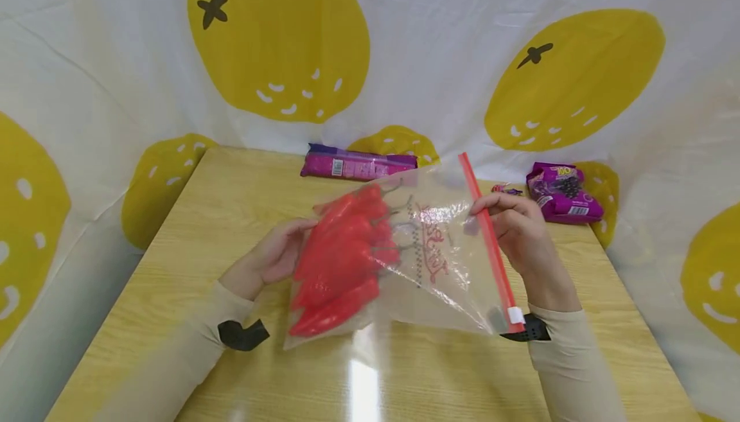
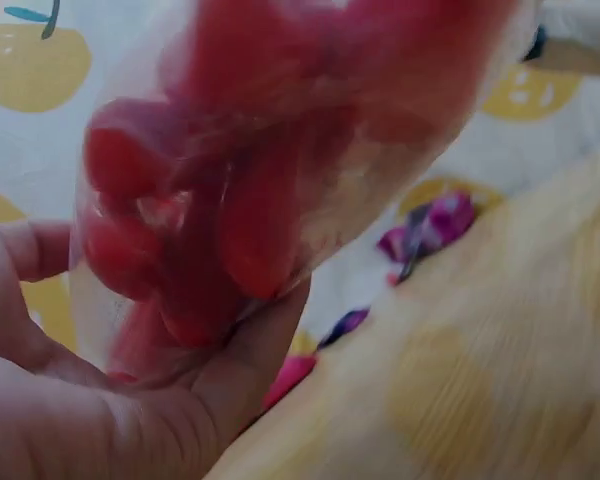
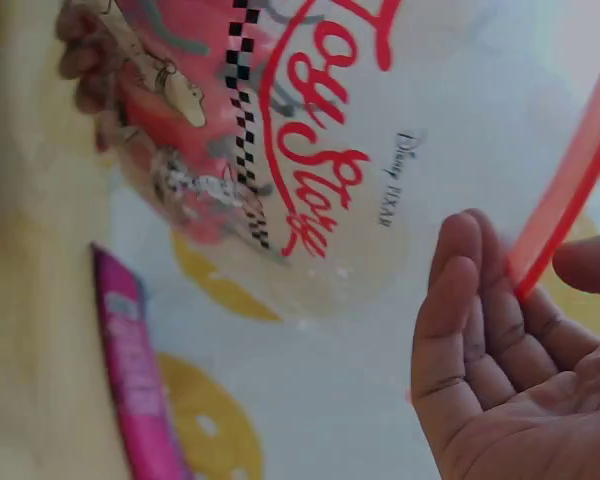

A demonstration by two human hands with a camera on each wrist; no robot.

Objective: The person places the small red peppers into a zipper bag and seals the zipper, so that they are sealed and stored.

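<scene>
A clear zip bag (image 1: 457, 287) printed with red lettering hangs tilted over the table, its zip end to the right. Several red peppers (image 1: 341, 248) with green stems fill its left end. My left hand (image 1: 280, 252) grips that bottom end; in the left wrist view the thumb and fingers of the hand (image 2: 110, 400) lie around the bag's lower part. At the other end my right hand (image 1: 520, 236) pinches the red zip strip (image 1: 488, 236) between thumb and fingers. A white slider (image 1: 516, 315) sits at the strip's near end.
Two purple packets lie at the back of the wooden table (image 1: 191, 216): a long flat one (image 1: 358, 164) behind the bag and a plump one (image 1: 563, 194) at right. A small wrapped piece (image 1: 507, 189) lies beside the plump one. A fruit-print curtain (image 1: 428, 43) hangs behind.
</scene>
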